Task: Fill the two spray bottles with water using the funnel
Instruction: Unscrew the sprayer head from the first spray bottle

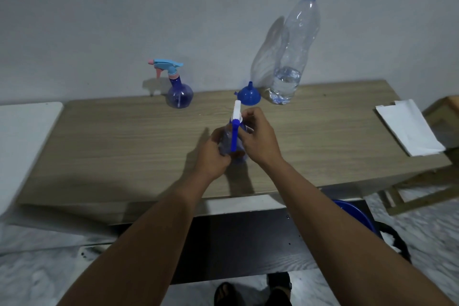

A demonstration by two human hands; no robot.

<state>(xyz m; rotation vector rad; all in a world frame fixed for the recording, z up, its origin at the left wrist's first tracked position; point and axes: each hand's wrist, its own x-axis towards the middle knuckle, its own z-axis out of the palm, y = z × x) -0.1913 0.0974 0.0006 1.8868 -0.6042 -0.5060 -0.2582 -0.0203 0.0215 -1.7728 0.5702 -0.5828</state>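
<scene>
A small blue spray bottle with a white and blue trigger head point(235, 136) stands at the middle of the wooden table point(124, 141). My left hand point(215, 154) grips its round body from the left. My right hand point(258, 136) is closed around its neck and head from the right. A second blue spray bottle with a light-blue and pink head point(178, 89) stands near the wall, with its head on. A blue funnel point(248, 95) rests upside down on the table, just behind the held bottle. Beside the funnel stands a tall clear water bottle point(290, 62), capped, with water low inside.
White folded paper point(407, 129) lies at the table's right end. A white surface point(22, 136) adjoins the table on the left. A blue bucket rim point(352, 213) shows on the floor below the table's front right. A wall runs right behind the table.
</scene>
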